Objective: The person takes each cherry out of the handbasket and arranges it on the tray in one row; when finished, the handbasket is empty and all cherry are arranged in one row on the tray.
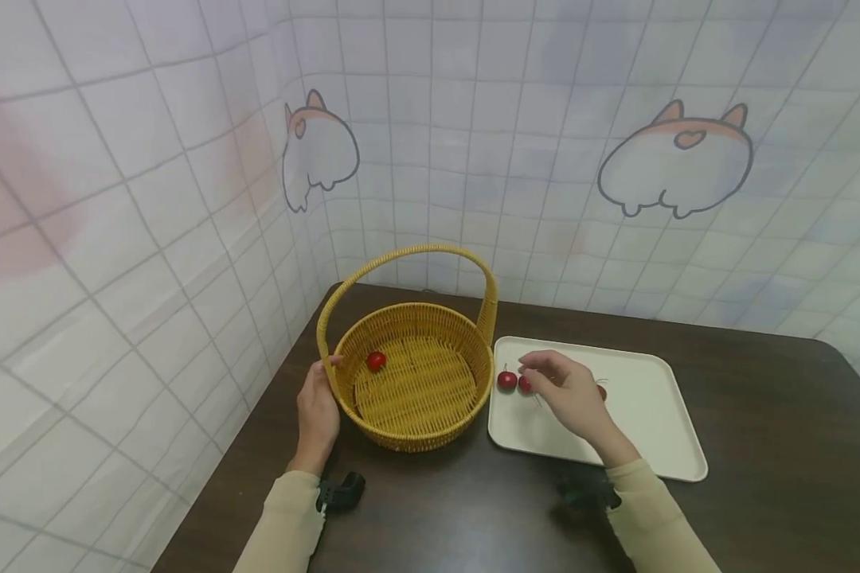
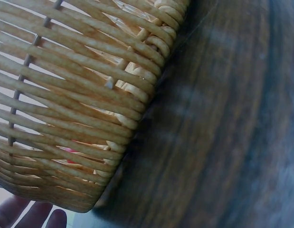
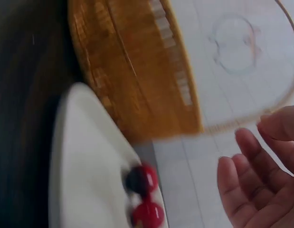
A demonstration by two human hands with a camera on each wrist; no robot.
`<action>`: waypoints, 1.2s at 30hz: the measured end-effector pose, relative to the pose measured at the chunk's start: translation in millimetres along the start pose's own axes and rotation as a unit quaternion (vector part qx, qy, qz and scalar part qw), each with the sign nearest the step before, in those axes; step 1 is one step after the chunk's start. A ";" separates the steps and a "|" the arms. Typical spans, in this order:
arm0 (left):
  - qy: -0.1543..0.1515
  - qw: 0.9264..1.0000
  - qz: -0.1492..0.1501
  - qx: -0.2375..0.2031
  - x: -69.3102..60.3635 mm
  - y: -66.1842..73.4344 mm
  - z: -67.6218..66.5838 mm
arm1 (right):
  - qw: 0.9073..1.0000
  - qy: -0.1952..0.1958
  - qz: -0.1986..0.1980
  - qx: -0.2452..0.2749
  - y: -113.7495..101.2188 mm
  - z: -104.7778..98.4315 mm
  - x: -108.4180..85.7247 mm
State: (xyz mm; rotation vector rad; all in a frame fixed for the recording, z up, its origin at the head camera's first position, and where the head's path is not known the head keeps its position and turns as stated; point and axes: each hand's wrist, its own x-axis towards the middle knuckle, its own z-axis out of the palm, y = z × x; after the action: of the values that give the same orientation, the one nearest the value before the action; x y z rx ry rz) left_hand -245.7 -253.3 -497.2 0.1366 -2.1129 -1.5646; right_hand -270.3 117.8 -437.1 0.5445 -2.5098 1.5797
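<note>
A round yellow wicker basket point(image 1: 413, 442) with a tall arched handle stands on the dark table. One red cherry point(image 1: 376, 361) lies inside it, towards the left. My left hand point(image 1: 318, 414) holds the basket's left side by the rim, near the foot of the handle; its fingers point(image 2: 35, 217) show against the outer wall in the left wrist view. Over the white tray point(image 1: 659, 422) hovers my right hand point(image 1: 572, 395), fingers loosely bent, thumb apart, nothing between them. Close to its fingertips sit two cherries point(image 1: 507, 380). Another cherry point(image 1: 602, 391) shows partly behind the hand.
The tray stands just right of the basket on the dark wooden table point(image 1: 437, 509). Behind and to the left hangs a pale gridded cloth point(image 1: 437, 159) with cartoon animal drawings. A black wrist camera point(image 1: 342, 492) is strapped at my left wrist.
</note>
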 end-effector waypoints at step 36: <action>0.039 0.989 0.127 0.067 -0.8 -10.3 3.9 | 0.965 -0.180 0.155 0.109 -62.6 126.5 98.5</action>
State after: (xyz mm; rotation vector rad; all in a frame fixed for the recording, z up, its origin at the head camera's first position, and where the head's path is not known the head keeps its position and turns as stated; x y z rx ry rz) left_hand -248.9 -253.1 -507.8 -0.0245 -2.0821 -1.2518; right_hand -328.2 -42.3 -411.5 0.5234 -2.8147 2.0531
